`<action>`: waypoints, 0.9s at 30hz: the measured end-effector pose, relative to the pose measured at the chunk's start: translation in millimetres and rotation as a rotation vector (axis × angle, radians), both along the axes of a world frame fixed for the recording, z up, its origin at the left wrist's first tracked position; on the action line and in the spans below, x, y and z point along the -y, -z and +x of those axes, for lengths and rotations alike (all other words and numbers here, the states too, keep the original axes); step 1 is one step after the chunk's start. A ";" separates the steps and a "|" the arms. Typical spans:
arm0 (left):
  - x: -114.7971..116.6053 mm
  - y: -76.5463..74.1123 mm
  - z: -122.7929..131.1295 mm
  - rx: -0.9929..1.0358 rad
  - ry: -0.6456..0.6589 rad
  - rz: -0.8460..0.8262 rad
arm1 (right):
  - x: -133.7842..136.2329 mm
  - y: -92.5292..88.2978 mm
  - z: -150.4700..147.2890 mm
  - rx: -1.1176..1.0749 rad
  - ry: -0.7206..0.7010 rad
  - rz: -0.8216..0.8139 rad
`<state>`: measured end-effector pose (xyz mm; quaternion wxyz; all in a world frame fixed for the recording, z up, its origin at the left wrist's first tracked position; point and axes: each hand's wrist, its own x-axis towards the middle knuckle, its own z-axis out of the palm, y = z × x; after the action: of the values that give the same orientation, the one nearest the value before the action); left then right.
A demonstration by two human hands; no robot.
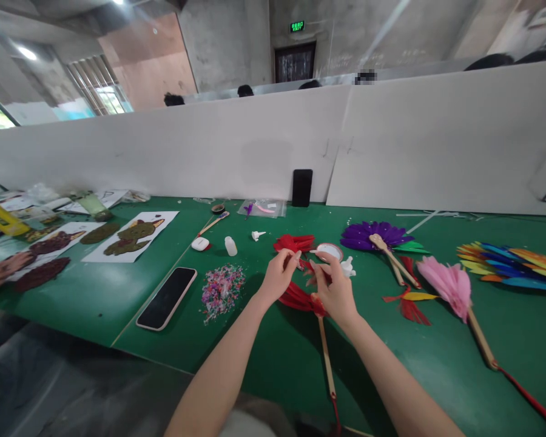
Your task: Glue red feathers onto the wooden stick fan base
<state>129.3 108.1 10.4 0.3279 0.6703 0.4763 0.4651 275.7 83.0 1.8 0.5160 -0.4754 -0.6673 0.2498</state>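
Over the green table, my left hand (279,270) is closed in a pinch at one end of a small red feather (306,265). My right hand (335,288) meets it from the other side, its fingers bent and closed about the feather's near end. Below both hands lies a red feather fan (295,298), its wooden handle (326,352) pointing towards me with a red cord at the end. Loose red feathers (295,243) lie just beyond my left hand. Partly behind my right hand are a round white lid or dish (330,250) and a white nozzle bottle (347,266).
Left of my hands are sequins (222,291), a phone (167,298) and a small white bottle (230,246). To the right lie a purple feather fan (377,235), a pink one (448,284) and multicoloured feathers (519,267). Another person's hand (6,270) rests far left. A white partition (186,152) stands behind.
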 end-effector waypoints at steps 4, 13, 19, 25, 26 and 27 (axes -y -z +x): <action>-2.3 0.1 0.4 0.139 0.048 -0.067 | -3.0 3.3 0.7 -0.059 -0.050 -0.010; -0.9 -10.3 -9.9 -0.001 0.090 -0.041 | -5.1 -0.5 4.8 -0.047 -0.097 -0.018; -1.4 -10.1 -7.6 -0.127 0.111 -0.080 | -5.0 1.5 5.1 -0.026 -0.092 -0.038; -2.3 -2.8 -5.3 -0.166 0.082 -0.040 | -1.3 -1.2 1.8 -0.009 -0.078 -0.033; -2.2 -1.8 -5.1 -0.169 0.081 -0.039 | -0.9 -1.4 1.3 -0.011 -0.074 -0.033; -2.0 -1.0 -4.9 -0.170 0.079 -0.038 | -0.8 -1.3 1.0 -0.011 -0.071 -0.035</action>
<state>124.3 110.1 11.4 0.3170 0.7194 0.4842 0.3841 276.6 83.8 3.1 0.5022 -0.4587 -0.6765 0.2823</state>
